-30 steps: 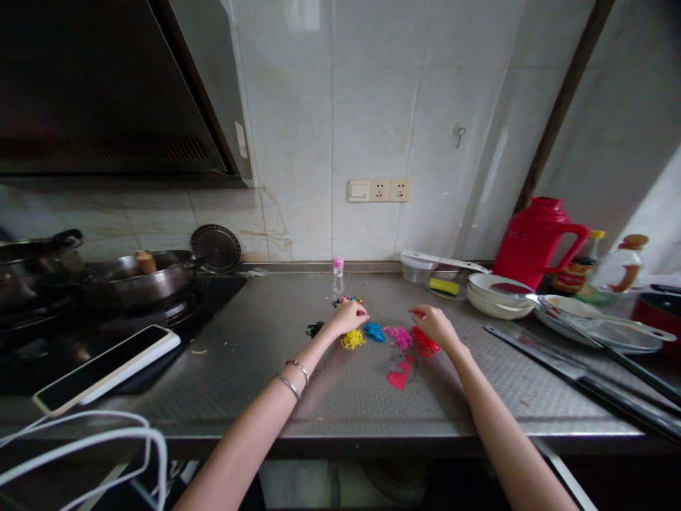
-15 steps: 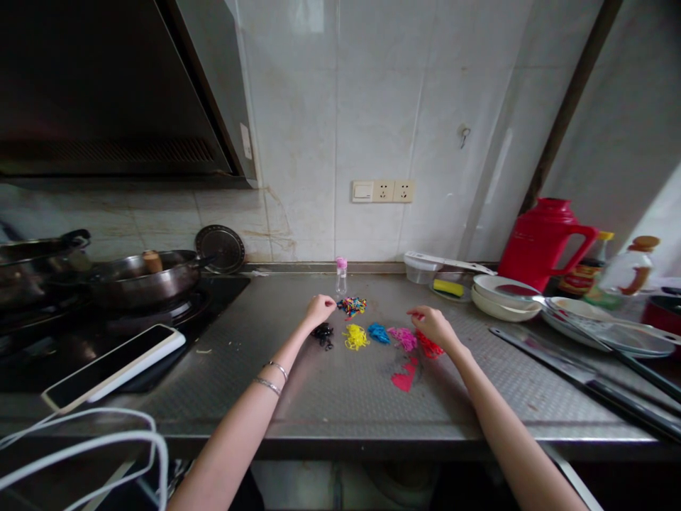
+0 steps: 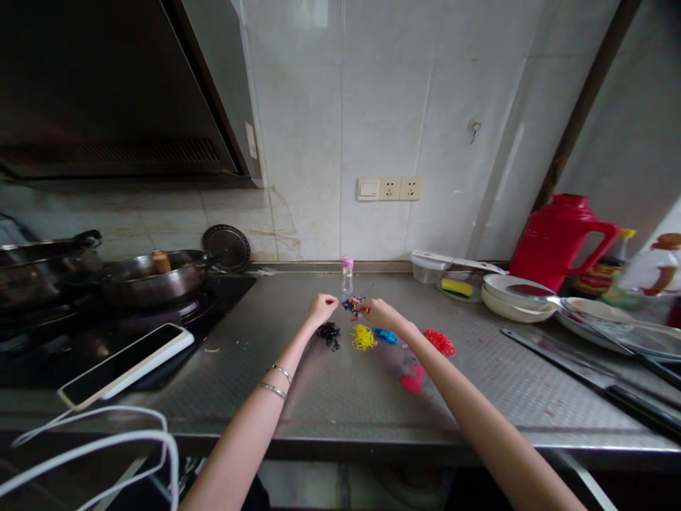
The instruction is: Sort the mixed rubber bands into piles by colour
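Note:
A small pile of mixed-colour rubber bands [image 3: 353, 305] lies on the steel counter. My left hand [image 3: 322, 310] is just left of it, thumb and fingertips pinched; anything between them is too small to see. From the right, my right hand [image 3: 381, 312] reaches to the pile's edge, its fingers drawn together at the bands. Sorted piles lie nearer me: black bands [image 3: 330, 335] under my left hand, yellow bands [image 3: 362, 338], blue bands [image 3: 386, 336] and red bands [image 3: 439, 342]. My right forearm hides most of the pink pile. A red heart-shaped piece [image 3: 411, 380] lies in front.
A small clear bottle with a pink cap [image 3: 347, 275] stands behind the mixed pile. Right are a plastic tub [image 3: 428, 270], a sponge [image 3: 456, 287], bowls [image 3: 518, 301], a red thermos [image 3: 558, 238] and a long knife [image 3: 564, 362]. Left are a phone [image 3: 125, 362], white cable [image 3: 133, 434] and pan [image 3: 154, 280].
My right hand has moved left from the red bands to the mixed pile, its forearm now covering the pink bands. My left hand stays beside the mixed pile. The view has shifted slightly.

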Tool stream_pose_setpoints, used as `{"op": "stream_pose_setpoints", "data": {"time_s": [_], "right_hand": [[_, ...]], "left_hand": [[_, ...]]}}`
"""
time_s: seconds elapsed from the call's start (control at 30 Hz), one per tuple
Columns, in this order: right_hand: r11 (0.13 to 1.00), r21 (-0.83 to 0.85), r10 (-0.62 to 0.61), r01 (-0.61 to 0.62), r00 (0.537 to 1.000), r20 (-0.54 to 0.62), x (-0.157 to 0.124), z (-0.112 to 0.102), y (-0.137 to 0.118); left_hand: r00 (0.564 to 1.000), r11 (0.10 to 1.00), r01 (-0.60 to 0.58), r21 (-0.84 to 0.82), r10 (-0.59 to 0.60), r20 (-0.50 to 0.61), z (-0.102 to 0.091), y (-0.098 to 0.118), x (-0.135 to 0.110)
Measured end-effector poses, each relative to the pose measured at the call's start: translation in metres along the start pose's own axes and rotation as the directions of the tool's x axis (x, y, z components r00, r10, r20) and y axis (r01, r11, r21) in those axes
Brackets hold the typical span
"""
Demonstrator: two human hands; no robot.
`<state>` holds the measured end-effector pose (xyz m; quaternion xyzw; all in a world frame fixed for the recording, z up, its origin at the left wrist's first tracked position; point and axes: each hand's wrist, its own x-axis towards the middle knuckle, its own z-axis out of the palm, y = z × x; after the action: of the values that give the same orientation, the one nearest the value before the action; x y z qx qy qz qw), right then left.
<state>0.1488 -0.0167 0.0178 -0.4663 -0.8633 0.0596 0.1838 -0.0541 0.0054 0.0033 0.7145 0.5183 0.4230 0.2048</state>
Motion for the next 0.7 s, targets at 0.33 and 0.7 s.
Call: {"op": "stream_pose_setpoints", "data": {"time_s": [0.33,0.7], "right_hand": [[0.995,-0.099,-0.017,0.028,0.994,0.106,0.029,0.03,-0.004],[0.996,0.069,0.06,-0.051,0.989,-0.132,-0.014,-0.01,0.018]], "left_hand": [[1.0,1.0,-0.001,-0.003,0.001,-0.026,-0.002,-0.001,-0.002],[1.0,0.999,0.002,0.034,-0.002,-0.016,-0.006,-0.003,-0.003]]}}
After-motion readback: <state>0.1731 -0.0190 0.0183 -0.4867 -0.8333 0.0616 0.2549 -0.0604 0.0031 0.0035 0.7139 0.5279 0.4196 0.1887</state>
